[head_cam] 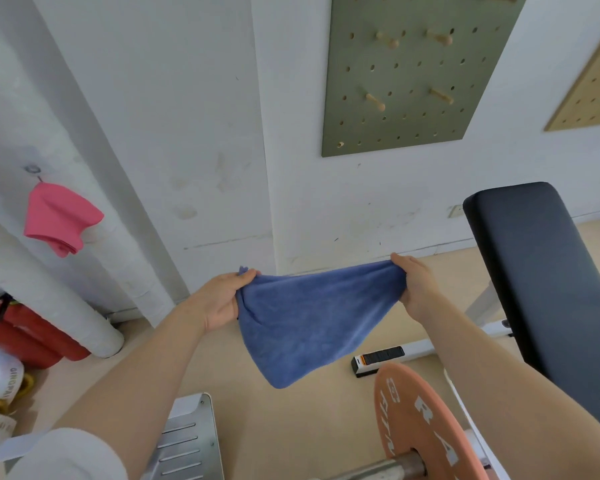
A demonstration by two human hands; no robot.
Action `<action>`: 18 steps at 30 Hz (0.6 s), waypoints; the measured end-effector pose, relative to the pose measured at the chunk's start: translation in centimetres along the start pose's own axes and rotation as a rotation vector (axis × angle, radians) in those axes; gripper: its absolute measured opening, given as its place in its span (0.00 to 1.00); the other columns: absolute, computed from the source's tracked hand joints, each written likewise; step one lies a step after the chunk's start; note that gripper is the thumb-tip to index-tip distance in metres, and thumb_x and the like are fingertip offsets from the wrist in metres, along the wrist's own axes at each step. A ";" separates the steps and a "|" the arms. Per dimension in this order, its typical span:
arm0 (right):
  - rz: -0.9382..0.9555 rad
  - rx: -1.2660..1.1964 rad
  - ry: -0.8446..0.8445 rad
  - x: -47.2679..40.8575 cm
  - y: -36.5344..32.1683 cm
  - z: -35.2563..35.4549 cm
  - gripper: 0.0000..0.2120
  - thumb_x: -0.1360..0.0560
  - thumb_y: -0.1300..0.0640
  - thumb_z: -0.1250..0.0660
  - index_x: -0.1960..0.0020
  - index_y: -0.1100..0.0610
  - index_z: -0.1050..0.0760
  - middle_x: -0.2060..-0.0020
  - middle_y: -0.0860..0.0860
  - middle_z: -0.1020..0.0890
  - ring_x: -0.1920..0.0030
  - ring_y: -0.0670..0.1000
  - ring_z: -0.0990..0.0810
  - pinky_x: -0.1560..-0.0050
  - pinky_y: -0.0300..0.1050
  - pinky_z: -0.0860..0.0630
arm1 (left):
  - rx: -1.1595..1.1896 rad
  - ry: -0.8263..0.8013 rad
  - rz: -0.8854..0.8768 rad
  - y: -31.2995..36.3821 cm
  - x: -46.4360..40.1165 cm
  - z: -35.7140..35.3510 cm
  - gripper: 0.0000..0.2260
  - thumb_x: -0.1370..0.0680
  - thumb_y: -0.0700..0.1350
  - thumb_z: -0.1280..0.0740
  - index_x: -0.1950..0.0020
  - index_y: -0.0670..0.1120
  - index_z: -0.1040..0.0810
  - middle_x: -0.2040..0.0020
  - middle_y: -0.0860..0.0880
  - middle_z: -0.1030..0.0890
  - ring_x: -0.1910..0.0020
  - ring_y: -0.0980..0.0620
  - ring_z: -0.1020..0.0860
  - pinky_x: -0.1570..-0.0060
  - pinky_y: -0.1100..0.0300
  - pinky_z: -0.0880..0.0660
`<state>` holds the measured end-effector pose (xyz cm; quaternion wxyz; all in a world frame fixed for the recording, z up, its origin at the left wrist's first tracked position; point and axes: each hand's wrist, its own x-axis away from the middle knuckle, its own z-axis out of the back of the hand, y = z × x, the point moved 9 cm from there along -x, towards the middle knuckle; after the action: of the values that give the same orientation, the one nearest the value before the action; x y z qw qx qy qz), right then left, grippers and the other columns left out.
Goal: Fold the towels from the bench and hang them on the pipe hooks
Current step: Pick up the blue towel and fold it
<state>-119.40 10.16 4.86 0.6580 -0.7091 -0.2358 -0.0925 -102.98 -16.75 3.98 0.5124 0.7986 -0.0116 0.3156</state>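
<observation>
Blue towel (309, 320) stretched between both hands' fingers (246, 277)

Blue towel (305, 323) held stretched between left hand (222, 303) and right hand (414, 285); pink towel (59, 218) hangs on pipe hook (37, 176).

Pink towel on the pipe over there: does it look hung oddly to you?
A little. The pink towel hangs bunched and lopsided from its hook on the white pipe, not as a flat fold. Nothing looks spilled or broken.
</observation>
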 end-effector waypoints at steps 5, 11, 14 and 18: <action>-0.055 -0.325 -0.159 0.8 -1.1 -0.7 0.10 0.26 0.54 0.37 0.65 0.56 0.29 0.68 0.52 0.23 0.63 0.52 0.24 0.57 0.44 0.28 | -0.018 -0.101 -0.085 2.1 -0.5 0.3 0.12 0.19 0.44 0.43 0.56 0.43 0.22 0.63 0.51 0.17 0.61 0.55 0.19 0.53 0.60 0.27; 0.037 0.110 0.135 -0.8 -1.8 0.0 0.11 0.26 0.58 0.36 0.67 0.56 0.32 0.69 0.51 0.29 0.64 0.52 0.30 0.64 0.43 0.33 | -0.352 0.264 -0.162 2.7 -1.7 3.7 0.05 0.26 0.44 0.30 0.58 0.42 0.20 0.58 0.45 0.19 0.56 0.48 0.21 0.52 0.56 0.24; 0.135 0.407 0.196 -1.0 -2.3 -0.5 0.14 0.26 0.59 0.36 0.67 0.56 0.37 0.70 0.51 0.35 0.66 0.52 0.36 0.65 0.43 0.38 | -0.245 0.350 -0.164 2.7 -1.7 3.4 0.07 0.26 0.44 0.30 0.63 0.44 0.23 0.62 0.47 0.20 0.63 0.50 0.23 0.58 0.57 0.25; 0.150 0.589 0.040 0.2 -1.6 -4.5 0.05 0.26 0.61 0.36 0.58 0.57 0.33 0.66 0.51 0.30 0.66 0.51 0.32 0.64 0.44 0.32 | -0.166 0.237 -0.131 2.2 -2.0 1.2 0.07 0.23 0.44 0.34 0.58 0.41 0.22 0.61 0.44 0.20 0.61 0.47 0.22 0.57 0.56 0.25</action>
<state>-119.14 5.79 6.90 0.8448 -0.5013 -0.1864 0.0148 -104.73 -19.41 4.37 0.5938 0.7097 0.0753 0.3715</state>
